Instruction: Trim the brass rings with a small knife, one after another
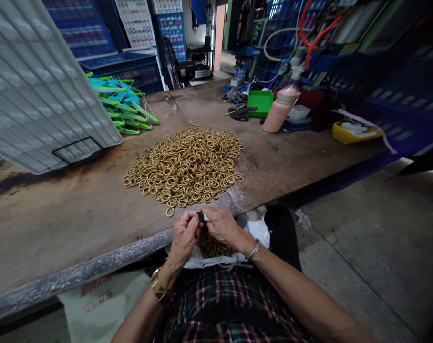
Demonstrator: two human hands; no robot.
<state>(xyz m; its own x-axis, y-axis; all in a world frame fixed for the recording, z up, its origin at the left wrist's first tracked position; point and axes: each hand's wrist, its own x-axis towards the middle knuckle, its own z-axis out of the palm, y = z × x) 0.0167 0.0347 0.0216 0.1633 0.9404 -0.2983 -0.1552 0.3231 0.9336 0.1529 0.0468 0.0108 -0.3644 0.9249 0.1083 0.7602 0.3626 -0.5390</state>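
Note:
A large pile of brass-coloured rings [191, 164] lies on the brown worktable [95, 209]. Near the table's front edge, my left hand [184, 233] pinches a small dark piece [201, 216]. My right hand [221, 226] meets it from the other side, its fingers closed round a small whitish item [206, 217] touching the dark piece. What these items are is too small to tell. Below both hands, an open white sack [259, 233] on my lap holds more rings [214, 247]. One loose ring [170, 212] sits just beyond my left hand.
At the left a grey ribbed plastic crate [48, 85] stands tilted beside green and blue plastic pieces [125, 102]. Toward the back right are a green tray [260, 103], a pink bottle [277, 114] and a yellow tray [355, 132]. A printed bag [105, 305] hangs below the table edge.

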